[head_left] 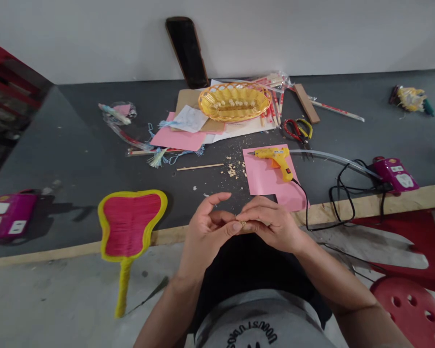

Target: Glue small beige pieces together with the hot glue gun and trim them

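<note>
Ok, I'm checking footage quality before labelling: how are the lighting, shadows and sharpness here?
Head view: diffuse, dim light; soft shadow on the tabletop beside the left purple box; in the head view, the red furniture at far left is dark and soft, and the small piece at the fingers is too tiny to identify.

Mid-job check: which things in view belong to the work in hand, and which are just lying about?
Probably part of the job:
small pale piece between left hand and right hand
pale bits
thin stick
yellow basket holding pale lumps
glue gun

Seemingly just lying about:
phone
magenta-and-yellow fan
tassels
wooden block
</note>
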A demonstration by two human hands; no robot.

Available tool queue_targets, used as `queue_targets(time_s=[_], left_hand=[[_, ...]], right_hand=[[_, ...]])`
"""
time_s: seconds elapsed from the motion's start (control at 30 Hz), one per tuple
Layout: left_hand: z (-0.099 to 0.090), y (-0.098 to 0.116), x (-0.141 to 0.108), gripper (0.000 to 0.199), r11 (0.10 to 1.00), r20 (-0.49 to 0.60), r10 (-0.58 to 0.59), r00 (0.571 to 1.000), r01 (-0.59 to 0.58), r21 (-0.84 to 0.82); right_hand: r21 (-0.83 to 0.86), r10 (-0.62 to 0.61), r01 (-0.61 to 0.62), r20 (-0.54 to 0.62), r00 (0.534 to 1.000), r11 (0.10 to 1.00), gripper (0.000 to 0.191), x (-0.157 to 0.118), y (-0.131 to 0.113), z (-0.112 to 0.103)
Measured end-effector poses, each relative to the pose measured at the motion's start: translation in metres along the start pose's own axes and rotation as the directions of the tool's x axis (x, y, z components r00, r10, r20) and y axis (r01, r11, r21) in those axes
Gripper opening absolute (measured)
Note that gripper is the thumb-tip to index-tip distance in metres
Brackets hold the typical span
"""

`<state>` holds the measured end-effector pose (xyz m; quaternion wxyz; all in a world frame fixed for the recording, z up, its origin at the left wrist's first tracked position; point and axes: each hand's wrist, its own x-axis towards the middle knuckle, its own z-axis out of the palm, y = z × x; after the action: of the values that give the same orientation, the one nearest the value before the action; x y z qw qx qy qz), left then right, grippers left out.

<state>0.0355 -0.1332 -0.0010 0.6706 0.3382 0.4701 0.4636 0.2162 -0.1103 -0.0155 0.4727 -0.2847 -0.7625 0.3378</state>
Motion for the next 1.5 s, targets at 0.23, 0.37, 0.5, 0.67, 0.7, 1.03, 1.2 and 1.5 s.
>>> queue_targets(time_s=[0.23, 0.37, 0.5, 0.67, 0.7, 1.03, 1.2, 1.5], left_hand=[[0.0007, -0.0029, 0.0018, 0.04, 0.995, 0.055, 0.013, 0.998, -0.008, -0.104], [0.0032, -0.0013, 0.0023, 0.037, 0.978, 0.061, -0.021, 0.998, 0.033, -0.204], [0.0016, 0.0001, 0.002, 0.037, 0.966, 0.059, -0.058, 0.997, 0.071, -0.251], [-0.0008, -0.0006, 0.0025, 0.039, 0.974, 0.027, -0.045, 0.999, 0.05, -0.22], [-0.0004, -0.0011, 0.0029, 0.039, 0.976, 0.013, -0.029, 0.999, 0.031, -0.214], [0.004, -0.004, 0.0051, 0.045, 0.982, -0.07, 0.143, 0.987, -0.151, -0.116], [0.0032, -0.0036, 0.0046, 0.045, 0.987, -0.071, 0.135, 0.988, -0.14, -0.08], [0.0012, -0.0014, 0.0037, 0.049, 0.99, -0.071, 0.143, 0.987, -0.142, 0.022]], right_hand=[[0.097, 0.073, -0.07, -0.02, 0.997, 0.993, 0.014, -0.0006, 0.0037, -0.0011], [0.111, 0.06, -0.055, -0.05, 0.997, 0.992, 0.014, -0.0017, 0.0039, -0.0003], [0.123, 0.075, -0.06, -0.121, 0.99, 0.991, 0.013, -0.0016, 0.0025, -0.0015], [0.14, 0.088, -0.06, -0.202, 0.976, 0.988, 0.012, 0.001, 0.0004, -0.0049], [0.135, 0.091, -0.064, -0.204, 0.975, 0.989, 0.012, 0.0013, 0.0004, -0.0049], [-0.041, 0.074, -0.079, -0.111, 0.991, 0.996, 0.013, -0.0002, 0.0005, 0.0038], [-0.087, 0.054, -0.061, -0.075, 0.996, 0.994, 0.02, 0.0002, 0.0008, 0.0025], [-0.169, -0.063, 0.052, -0.057, 0.996, 0.984, 0.014, 0.0041, 0.0008, 0.0021]])
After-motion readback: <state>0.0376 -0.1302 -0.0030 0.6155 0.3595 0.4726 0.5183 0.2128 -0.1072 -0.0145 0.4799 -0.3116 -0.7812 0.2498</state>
